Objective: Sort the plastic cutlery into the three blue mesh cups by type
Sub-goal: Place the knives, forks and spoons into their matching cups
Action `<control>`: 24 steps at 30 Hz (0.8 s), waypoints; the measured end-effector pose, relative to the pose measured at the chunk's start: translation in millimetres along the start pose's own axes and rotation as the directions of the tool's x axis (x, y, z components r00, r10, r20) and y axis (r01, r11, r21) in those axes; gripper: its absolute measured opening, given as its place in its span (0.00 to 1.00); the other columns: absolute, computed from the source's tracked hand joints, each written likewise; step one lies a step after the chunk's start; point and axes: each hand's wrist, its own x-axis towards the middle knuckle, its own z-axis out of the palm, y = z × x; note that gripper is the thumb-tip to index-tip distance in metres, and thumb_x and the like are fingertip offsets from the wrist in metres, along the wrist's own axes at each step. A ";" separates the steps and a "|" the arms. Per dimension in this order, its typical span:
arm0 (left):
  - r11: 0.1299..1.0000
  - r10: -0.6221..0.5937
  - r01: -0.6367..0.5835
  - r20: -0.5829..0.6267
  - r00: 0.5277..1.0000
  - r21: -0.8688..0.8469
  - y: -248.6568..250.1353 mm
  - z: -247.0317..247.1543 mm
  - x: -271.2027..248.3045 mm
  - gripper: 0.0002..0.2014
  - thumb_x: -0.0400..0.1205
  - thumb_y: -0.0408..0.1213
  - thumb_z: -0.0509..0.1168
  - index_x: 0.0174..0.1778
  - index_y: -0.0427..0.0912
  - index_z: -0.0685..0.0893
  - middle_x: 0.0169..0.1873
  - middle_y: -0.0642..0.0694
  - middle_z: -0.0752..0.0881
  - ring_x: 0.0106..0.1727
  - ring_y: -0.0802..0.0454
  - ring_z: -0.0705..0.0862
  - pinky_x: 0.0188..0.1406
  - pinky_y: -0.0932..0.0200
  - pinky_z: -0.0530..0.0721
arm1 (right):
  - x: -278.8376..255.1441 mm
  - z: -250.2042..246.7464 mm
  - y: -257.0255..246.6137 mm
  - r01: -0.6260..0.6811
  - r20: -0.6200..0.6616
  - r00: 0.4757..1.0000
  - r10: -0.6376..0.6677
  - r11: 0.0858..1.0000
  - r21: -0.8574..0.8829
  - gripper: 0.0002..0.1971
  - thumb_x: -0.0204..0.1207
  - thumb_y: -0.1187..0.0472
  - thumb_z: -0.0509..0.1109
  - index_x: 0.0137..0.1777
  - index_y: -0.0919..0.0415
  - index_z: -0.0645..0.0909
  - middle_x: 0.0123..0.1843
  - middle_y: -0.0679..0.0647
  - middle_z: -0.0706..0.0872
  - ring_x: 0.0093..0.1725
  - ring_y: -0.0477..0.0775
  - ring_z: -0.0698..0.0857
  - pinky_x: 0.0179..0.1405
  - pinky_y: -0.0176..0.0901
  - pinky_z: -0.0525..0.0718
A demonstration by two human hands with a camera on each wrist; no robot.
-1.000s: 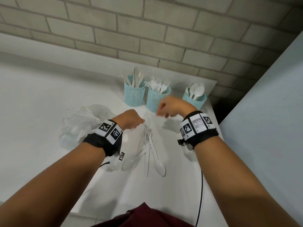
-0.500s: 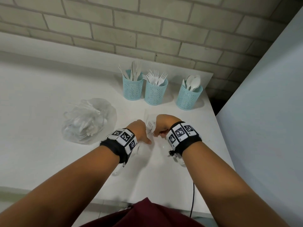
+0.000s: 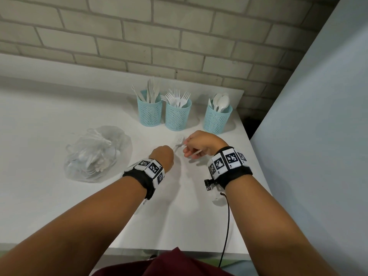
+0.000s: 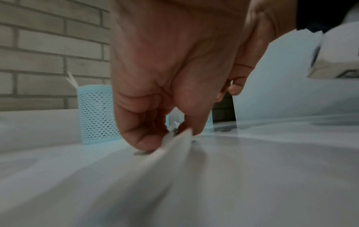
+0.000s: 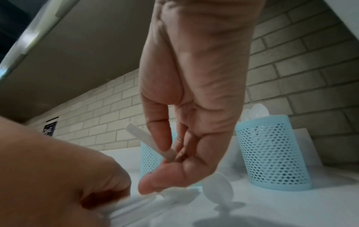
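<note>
Pinching a fork (image 3: 179,143) in your right hand (image 3: 201,145), you had the middle cup (image 3: 177,116) just beyond; left hand (image 3: 162,157) gripped other cutlery (image 4: 170,147).

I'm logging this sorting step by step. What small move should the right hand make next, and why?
Probably lift the fork pinched in the right hand and drop it into the middle cup, which already holds forks. The left cup has knives and the right cup has spoons. The left hand holds other cutlery low at the table.
</note>
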 end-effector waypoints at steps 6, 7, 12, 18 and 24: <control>0.991 -0.051 0.054 0.026 0.998 -0.124 -1.3 -0.6 1.6 0.14 0.86 0.30 0.49 0.64 0.29 0.72 0.65 0.33 0.78 0.65 0.38 0.79 0.61 0.52 0.76 | 7.3 0.8 15.6 0.001 -0.040 0.999 0.004 0.993 0.114 0.11 0.79 0.55 0.66 0.43 0.64 0.81 0.36 0.58 0.86 0.41 0.59 0.86 0.54 0.59 0.86; 0.981 -0.048 0.057 0.054 0.997 -0.184 -3.2 -5.1 2.4 0.15 0.86 0.30 0.49 0.65 0.28 0.71 0.65 0.32 0.78 0.64 0.38 0.79 0.61 0.52 0.76 | 8.3 1.4 18.4 0.020 -0.068 0.998 -0.012 0.992 0.126 0.10 0.79 0.57 0.67 0.42 0.65 0.80 0.34 0.58 0.85 0.39 0.58 0.86 0.53 0.59 0.87; 0.740 0.042 0.173 0.302 0.952 -0.650 -16.8 -23.1 6.0 0.10 0.83 0.25 0.49 0.41 0.32 0.75 0.35 0.30 0.77 0.27 0.45 0.73 0.28 0.57 0.70 | 14.7 5.3 27.1 0.085 -0.201 0.979 -0.025 0.952 0.293 0.12 0.79 0.76 0.57 0.57 0.61 0.67 0.36 0.60 0.82 0.26 0.49 0.84 0.34 0.42 0.87; 0.284 0.149 0.255 0.305 0.941 -0.924 -20.0 -38.6 -1.7 0.10 0.88 0.29 0.48 0.43 0.37 0.71 0.39 0.40 0.79 0.37 0.51 0.79 0.35 0.60 0.76 | 16.3 9.2 18.8 0.066 -0.249 0.967 0.058 0.884 0.462 0.10 0.79 0.71 0.51 0.51 0.59 0.71 0.33 0.54 0.80 0.30 0.50 0.76 0.32 0.42 0.72; 0.218 0.155 0.182 0.218 0.964 -0.959 -22.2 -39.7 0.6 0.08 0.88 0.27 0.50 0.58 0.36 0.71 0.41 0.40 0.80 0.36 0.52 0.77 0.30 0.62 0.77 | 20.0 8.2 9.7 0.117 -0.249 0.968 0.042 0.800 0.589 0.12 0.80 0.67 0.51 0.35 0.60 0.68 0.23 0.51 0.71 0.17 0.45 0.64 0.13 0.29 0.59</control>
